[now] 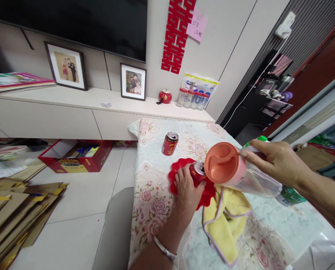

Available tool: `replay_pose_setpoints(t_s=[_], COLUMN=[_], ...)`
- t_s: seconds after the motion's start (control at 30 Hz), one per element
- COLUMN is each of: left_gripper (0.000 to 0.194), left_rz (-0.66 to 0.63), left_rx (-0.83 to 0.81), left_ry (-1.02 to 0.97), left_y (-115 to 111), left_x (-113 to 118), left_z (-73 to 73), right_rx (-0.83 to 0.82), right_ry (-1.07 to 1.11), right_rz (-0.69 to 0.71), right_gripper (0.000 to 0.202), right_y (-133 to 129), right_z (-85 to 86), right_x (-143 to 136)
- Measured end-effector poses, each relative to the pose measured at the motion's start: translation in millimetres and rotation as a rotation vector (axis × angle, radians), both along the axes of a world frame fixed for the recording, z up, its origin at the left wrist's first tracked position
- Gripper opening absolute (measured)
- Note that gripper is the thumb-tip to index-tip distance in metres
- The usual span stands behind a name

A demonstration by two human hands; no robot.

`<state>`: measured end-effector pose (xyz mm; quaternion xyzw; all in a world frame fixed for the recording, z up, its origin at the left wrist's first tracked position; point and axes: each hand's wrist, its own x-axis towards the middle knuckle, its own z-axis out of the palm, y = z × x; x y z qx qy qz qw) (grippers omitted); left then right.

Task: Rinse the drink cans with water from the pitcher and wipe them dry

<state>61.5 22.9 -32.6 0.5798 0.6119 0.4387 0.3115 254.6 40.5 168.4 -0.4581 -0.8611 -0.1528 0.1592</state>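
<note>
My left hand is wrapped round a red drink can, which stands in a scalloped red plate. Tilted over from the right is a clear plastic jug with an orange top; my right hand grips it near that top. The jug's rim is close beside the can's opening, and I cannot make out any liquid between them. A second red can, its tab opened, stands upright behind the plate. Just in front of the jug lies a crumpled yellow cloth.
A flowered tablecloth covers the table. Behind the jug is a green-capped bottle, partly hidden. Glass jars and picture frames line the cabinet. On the floor at left are a red box and flattened cardboard.
</note>
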Motion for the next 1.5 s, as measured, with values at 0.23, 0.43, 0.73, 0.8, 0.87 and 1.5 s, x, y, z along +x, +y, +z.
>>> replay_pose_setpoints(t_s=[0.23, 0.43, 0.73, 0.8, 0.87, 1.5], left_gripper=[0.065, 0.064, 0.061, 0.062, 0.062, 0.062], left_rz=[0.005, 0.007, 0.001, -0.003, -0.005, 0.003], left_rx=[-0.007, 0.011, 0.014, 0.010, 0.002, 0.001], left_ry=[0.000, 0.002, 0.006, 0.007, 0.008, 0.011], left_y=[0.1, 0.4, 0.1, -0.1, -0.3, -0.4], left_x=[0.1, 1.0, 0.0, -0.2, -0.2, 0.2], left_z=[0.4, -1.7, -1.4, -0.9, -0.4, 0.2], right_rx=[-0.008, -0.014, -0.006, 0.006, 0.014, 0.000], right_ry=[0.003, 0.001, -0.003, -0.005, -0.006, -0.013], right_rz=[-0.008, -0.011, 0.002, 0.009, 0.015, 0.001], right_gripper=[0.059, 0.059, 0.058, 0.058, 0.058, 0.059], right_y=[-0.2, 0.4, -0.3, -0.2, -0.2, 0.2], right_z=[0.2, -0.1, 0.2, -0.1, -0.1, 1.3], right_x=[-1.0, 0.0, 0.3, 0.7, 0.8, -0.3])
